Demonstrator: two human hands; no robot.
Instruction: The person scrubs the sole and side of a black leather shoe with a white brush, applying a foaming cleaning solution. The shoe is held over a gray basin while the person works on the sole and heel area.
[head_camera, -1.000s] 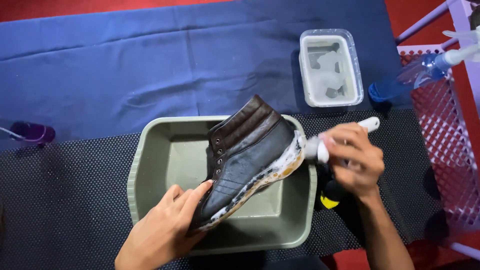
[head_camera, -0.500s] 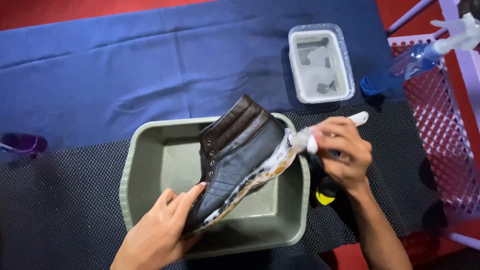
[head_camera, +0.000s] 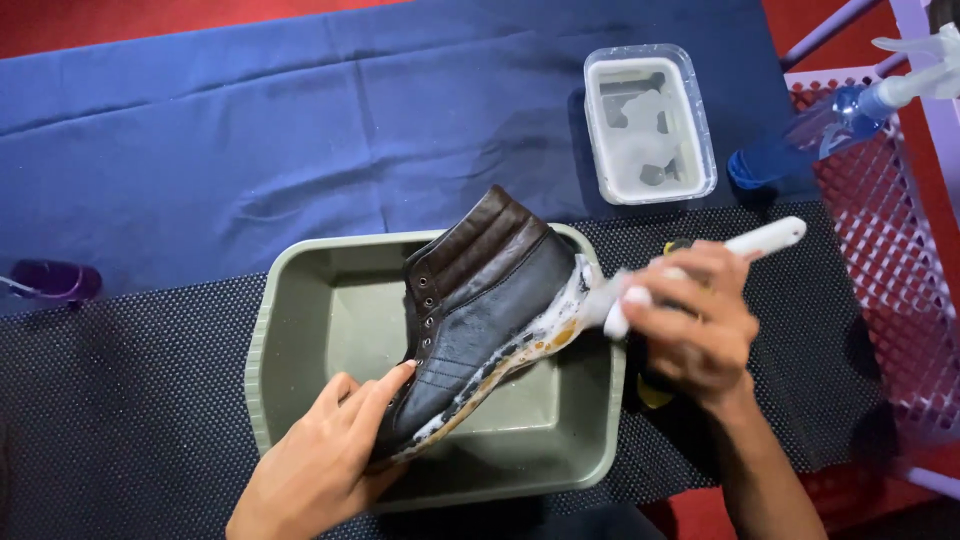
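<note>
A dark brown high-top shoe (head_camera: 490, 310) is tilted over a grey-green plastic basin (head_camera: 300, 330), its sole edge covered in white foam. My left hand (head_camera: 320, 460) grips the shoe's toe end from below. My right hand (head_camera: 695, 325) is closed around a white-handled brush (head_camera: 765, 238), whose head presses against the foamy heel of the sole.
A clear tub of soapy water (head_camera: 650, 125) sits on the blue cloth (head_camera: 250, 130) behind the basin. A blue spray bottle (head_camera: 830, 125) lies at the right by a red mesh rack (head_camera: 890, 260). A purple bottle (head_camera: 50, 280) lies at the left. A black dotted mat (head_camera: 120, 420) is under the basin.
The brush in my right hand has shifted slightly along the heel of the sole. The shoe stays in my left hand over the basin.
</note>
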